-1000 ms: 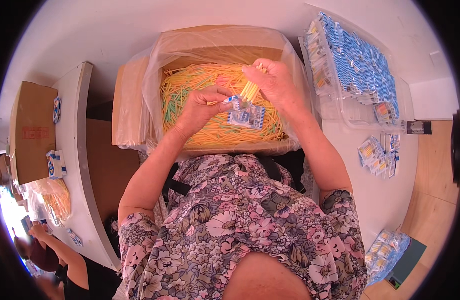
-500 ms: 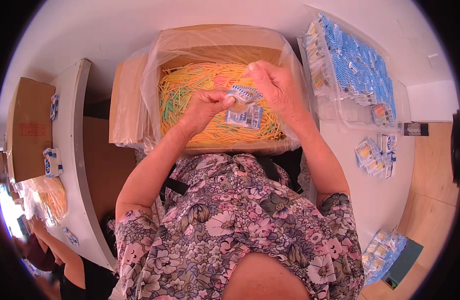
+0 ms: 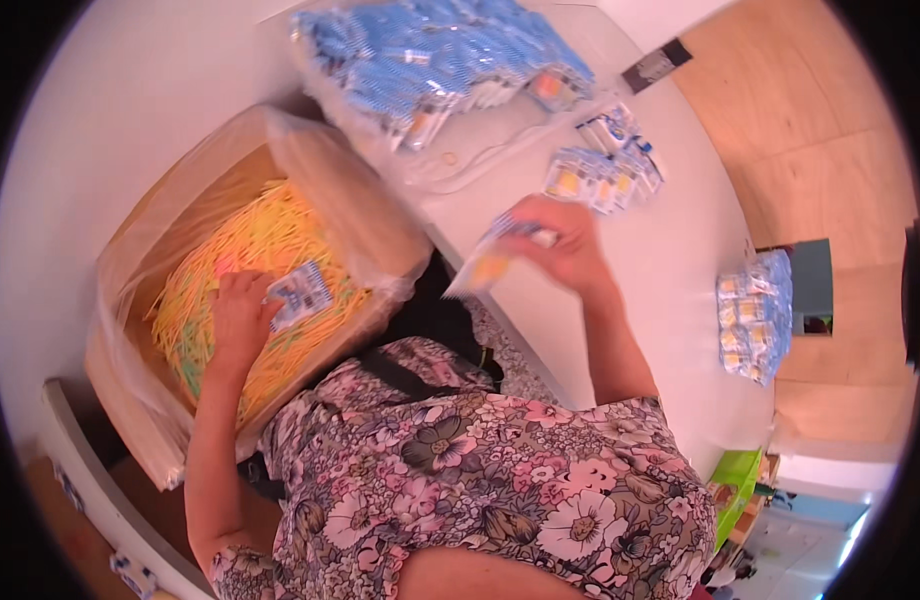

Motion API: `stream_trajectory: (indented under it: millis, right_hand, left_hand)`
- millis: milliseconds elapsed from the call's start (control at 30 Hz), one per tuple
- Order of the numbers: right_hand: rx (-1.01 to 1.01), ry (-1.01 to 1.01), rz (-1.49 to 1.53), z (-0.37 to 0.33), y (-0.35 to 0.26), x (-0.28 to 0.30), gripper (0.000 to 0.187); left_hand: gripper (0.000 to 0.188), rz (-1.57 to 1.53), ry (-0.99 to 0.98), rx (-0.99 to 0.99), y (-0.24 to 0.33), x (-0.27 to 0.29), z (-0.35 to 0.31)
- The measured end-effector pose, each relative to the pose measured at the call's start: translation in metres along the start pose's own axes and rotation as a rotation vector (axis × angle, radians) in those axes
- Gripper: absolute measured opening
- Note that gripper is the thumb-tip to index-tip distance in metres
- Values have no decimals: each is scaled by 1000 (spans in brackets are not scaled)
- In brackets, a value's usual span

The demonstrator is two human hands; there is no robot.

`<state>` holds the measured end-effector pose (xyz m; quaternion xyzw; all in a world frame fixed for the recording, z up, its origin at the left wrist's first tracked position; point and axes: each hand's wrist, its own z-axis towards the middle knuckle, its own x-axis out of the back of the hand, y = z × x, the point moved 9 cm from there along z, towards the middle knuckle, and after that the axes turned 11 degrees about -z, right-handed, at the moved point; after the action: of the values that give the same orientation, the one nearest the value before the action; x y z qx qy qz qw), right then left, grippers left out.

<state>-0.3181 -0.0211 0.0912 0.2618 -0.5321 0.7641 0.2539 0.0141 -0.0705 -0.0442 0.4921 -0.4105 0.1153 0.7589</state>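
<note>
A cardboard box (image 3: 120,260) lined with clear plastic is full of thin yellow, orange and green sticks (image 3: 250,250). My left hand (image 3: 238,312) rests inside it on the sticks, next to a small blue-and-white packet (image 3: 300,292); whether the fingers hold it I cannot tell. My right hand (image 3: 565,245) is over the white table (image 3: 670,290), closed on a small clear packet (image 3: 490,260) with yellow contents, blurred by motion.
A large clear bag of blue packets (image 3: 440,60) lies at the top of the table. A small pile of filled packets (image 3: 605,170) sits beyond my right hand, another stack (image 3: 752,318) at the right edge. Wooden floor to the right.
My head has turned to the right. My right hand left the box and carried a packet over to the table; my left hand stayed in the box on the sticks.
</note>
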Motion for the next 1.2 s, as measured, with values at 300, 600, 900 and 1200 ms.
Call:
stream_trajectory:
  millis: [300,600,900,1200]
  right_hand:
    - [-251,267,-766,-11,190,126,30]
    - [178,536,-899,-15,35,81,23]
    - [632,200,-446,-5,-99,-42,26]
    - [584,-30,-292,31,-110,-134,28]
  left_hand:
    - [45,353,-51,94,-43,-35,14]
    - [34,228,-57,246,-37,-29,23]
    - [13,93,-43,325,-51,-22,15]
    - [7,-132,244,255,-25,13,8]
